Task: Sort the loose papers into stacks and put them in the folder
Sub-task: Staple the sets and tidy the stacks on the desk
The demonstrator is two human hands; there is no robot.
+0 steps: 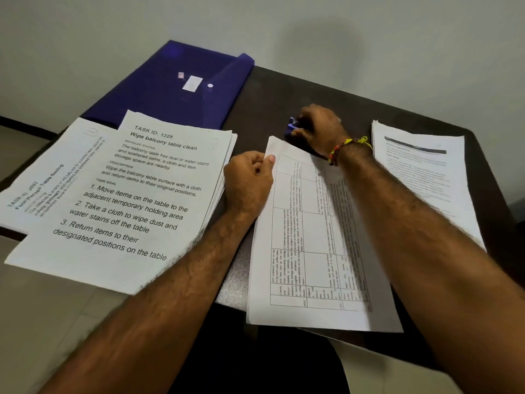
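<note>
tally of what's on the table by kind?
Paper stacks: 4: far-left stack, Task 1228 stack, table-sheet stack, right stack
Folder: 1
Small blue item in right hand: 1
Total: 6

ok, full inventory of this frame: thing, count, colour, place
folder: 1, blue, far left of table, closed
task-sheet stack: 1, white, left, overlapping a second sheet
second sheet: 1, white, far left, partly under that stack
table-grid stack: 1, white, centre
text stack: 1, white, right
small blue object: 1, blue, beyond grid stack; what it is, unclear
table: 1, dark
left hand: pinches grid stack's top-left corner
right hand: grips blue object; thread band on wrist
</note>
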